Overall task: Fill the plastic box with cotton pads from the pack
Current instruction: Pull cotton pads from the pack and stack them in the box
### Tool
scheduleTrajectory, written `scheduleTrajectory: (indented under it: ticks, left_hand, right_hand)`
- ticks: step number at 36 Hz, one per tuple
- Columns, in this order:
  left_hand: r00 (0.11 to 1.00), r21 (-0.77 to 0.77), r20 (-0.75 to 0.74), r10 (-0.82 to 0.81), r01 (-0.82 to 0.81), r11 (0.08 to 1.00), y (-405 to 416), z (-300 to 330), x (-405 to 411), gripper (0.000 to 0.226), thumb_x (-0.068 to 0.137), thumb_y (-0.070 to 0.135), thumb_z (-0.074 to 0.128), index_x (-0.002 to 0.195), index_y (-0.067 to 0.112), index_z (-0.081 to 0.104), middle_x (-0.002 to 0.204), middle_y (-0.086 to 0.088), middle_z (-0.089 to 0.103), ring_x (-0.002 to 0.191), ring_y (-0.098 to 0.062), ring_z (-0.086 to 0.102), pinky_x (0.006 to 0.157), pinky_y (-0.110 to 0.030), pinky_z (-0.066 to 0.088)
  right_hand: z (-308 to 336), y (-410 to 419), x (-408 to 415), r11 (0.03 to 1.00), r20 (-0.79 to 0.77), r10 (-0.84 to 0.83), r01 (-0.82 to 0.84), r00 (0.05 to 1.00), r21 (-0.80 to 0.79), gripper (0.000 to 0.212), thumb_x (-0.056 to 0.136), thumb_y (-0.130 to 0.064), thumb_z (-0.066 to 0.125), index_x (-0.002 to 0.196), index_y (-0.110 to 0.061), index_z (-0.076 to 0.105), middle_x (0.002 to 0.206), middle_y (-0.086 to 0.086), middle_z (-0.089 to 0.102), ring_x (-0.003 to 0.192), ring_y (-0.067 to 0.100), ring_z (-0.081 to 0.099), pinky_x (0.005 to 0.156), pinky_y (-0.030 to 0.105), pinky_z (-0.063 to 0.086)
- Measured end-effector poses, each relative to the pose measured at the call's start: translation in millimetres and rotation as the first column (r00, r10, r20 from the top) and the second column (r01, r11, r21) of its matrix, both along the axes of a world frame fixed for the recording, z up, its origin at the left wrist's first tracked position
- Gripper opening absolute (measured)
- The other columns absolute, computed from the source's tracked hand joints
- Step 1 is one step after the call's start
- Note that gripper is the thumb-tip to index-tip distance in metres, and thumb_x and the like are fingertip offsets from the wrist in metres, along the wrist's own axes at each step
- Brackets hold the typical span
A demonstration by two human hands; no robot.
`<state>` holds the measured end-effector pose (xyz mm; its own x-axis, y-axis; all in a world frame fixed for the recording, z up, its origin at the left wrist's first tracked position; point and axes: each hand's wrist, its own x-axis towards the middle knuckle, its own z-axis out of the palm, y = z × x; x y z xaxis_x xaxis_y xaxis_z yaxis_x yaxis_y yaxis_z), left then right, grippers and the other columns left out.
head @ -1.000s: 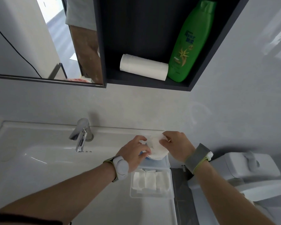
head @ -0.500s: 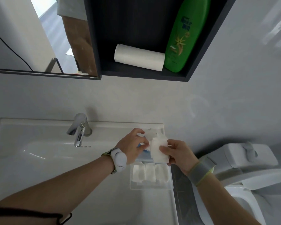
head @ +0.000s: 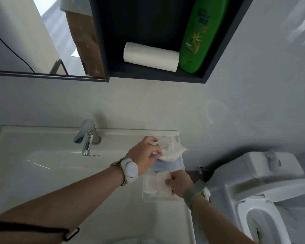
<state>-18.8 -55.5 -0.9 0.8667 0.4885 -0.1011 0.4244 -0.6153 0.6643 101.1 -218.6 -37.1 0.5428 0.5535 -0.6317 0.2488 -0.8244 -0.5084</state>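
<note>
Filling was underway: the right hand [head: 179, 182] pressed a pinched batch of cotton pads [head: 161, 184] into the plastic box [head: 158, 199] on the sink ledge [head: 130, 134], the left hand [head: 144, 158] clutched the pack [head: 171, 152] just behind, so another reach seemed due.

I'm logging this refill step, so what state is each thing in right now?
plastic box: open, partly filled with pads.
pack: open, held by left hand.
cotton pads: being pressed into the box by right hand.
faucet: no water running.
toilet: lid up.
paper roll: lying on its side.
green bottle: upright.
</note>
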Motion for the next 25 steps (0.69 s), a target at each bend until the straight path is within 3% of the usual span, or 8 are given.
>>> scheduleTrajectory:
  ticks: [7, 9, 11, 14, 19, 25]
  left_hand:
    - [1.000, 0.003, -0.007, -0.006, 0.006, 1.000, -0.1, 1.4, -1.2, 0.017, 0.099, 0.037, 0.055, 0.100, 0.033, 0.071, 0.141, 0.014, 0.036, 0.104, -0.010, 0.056, 0.079, -0.024, 0.042]
    - [1.000, 0.001, -0.009, -0.002, 0.002, 1.000, 0.0, 1.0, -1.2, 0.017, 0.098, 0.037, 0.055, 0.100, 0.033, 0.071, 0.141, 0.013, 0.036, 0.104, -0.010, 0.056, 0.079, -0.025, 0.042]
    - [1.000, -0.003, -0.007, 0.002, -0.002, 1.000, 0.0, 0.7, -1.0, 0.017, 0.098, 0.037, 0.055, 0.100, 0.033, 0.071, 0.141, 0.013, 0.037, 0.103, -0.010, 0.055, 0.078, -0.024, 0.040]
    - [1.000, -0.003, 0.001, -0.002, 0.002, 1.000, -0.1, -0.8, -0.5, 0.016, 0.098, 0.037, 0.055, 0.099, 0.033, 0.071, 0.140, 0.014, 0.037, 0.104, -0.009, 0.055, 0.077, -0.023, 0.039]
    - [1.000, -0.010, 0.009, 0.002, -0.002, 1.000, 0.1, -3.3, -0.2, 0.015, 0.098, 0.038, 0.056, 0.097, 0.035, 0.071, 0.139, 0.016, 0.036, 0.108, -0.004, 0.055, 0.078, -0.022, 0.039]
    - [1.000, -0.005, 0.004, -0.002, 0.002, 1.000, 1.1, -0.7, -0.4, 0.016, 0.098, 0.037, 0.055, 0.099, 0.034, 0.071, 0.140, 0.015, 0.036, 0.104, -0.006, 0.055, 0.079, -0.023, 0.040]
  right_hand:
    - [-8.7, 6.7, -8.3, 0.998, 0.083, -0.046, 0.050, 0.995, -0.045, 0.012, 0.080, -0.020, 0.064, 0.078, -0.009, 0.067, 0.079, 0.011, 0.065, 0.065, 0.028, 0.068, 0.051, 0.035, 0.060]
    - [-12.4, 7.2, -8.6, 0.996, 0.148, 0.018, -0.006, 0.989, -0.086, 0.017, 0.076, -0.032, 0.064, 0.073, -0.016, 0.063, 0.076, 0.005, 0.063, 0.067, 0.027, 0.066, 0.059, 0.037, 0.060]
    - [-15.0, 7.0, -9.9, 0.988, 0.232, 0.097, -0.066, 0.968, -0.138, 0.024, 0.076, -0.042, 0.063, 0.074, -0.019, 0.058, 0.077, 0.000, 0.058, 0.075, 0.025, 0.063, 0.067, 0.032, 0.054]
    - [-17.3, 5.4, -13.4, 0.972, 0.360, 0.208, -0.151, 0.909, -0.179, 0.029, 0.084, -0.046, 0.059, 0.087, -0.016, 0.060, 0.083, 0.001, 0.054, 0.087, 0.026, 0.061, 0.069, 0.027, 0.044]
    - [-13.1, 0.6, -13.6, 0.929, 0.472, 0.366, -0.287, 0.802, -0.233, 0.035, 0.090, -0.053, 0.052, 0.099, -0.021, 0.060, 0.099, 0.003, 0.065, 0.095, 0.025, 0.064, 0.081, 0.032, 0.052]
    - [1.7, -4.5, -3.4, 0.892, 0.563, 0.448, -0.389, 0.694, -0.230, 0.028, 0.092, -0.052, 0.050, 0.087, -0.026, 0.042, 0.092, -0.004, 0.061, 0.082, 0.022, 0.063, 0.070, 0.032, 0.051]
